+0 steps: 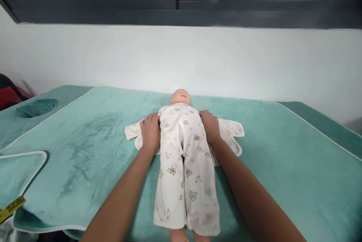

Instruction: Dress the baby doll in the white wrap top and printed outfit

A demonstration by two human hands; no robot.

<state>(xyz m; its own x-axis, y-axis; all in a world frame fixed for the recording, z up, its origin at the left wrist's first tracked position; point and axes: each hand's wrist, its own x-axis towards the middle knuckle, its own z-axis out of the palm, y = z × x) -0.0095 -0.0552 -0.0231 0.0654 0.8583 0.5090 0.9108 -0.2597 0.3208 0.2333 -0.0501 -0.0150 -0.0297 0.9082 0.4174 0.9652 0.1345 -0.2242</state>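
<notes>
Apparently the outfit is only partly on: the doll (180,96) is lying face-up at the frame's centre on a green cover (271,159), and printed trousers (169,185) are covering its legs down to the bottom edge. The jacket (232,128) is spreading out at both sides, its front seemingly left unclosed. The left hand (151,130) and right hand (210,125) are curling against the trousers' upper sides; whether they are gripping cloth, I cannot tell.

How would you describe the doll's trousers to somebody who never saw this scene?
Below the white wall, a doll lies on a green cover. Between the left hand and right hand are the bear-printed trousers; two long legs distinguish them from the jacket spread at both sides.
</notes>
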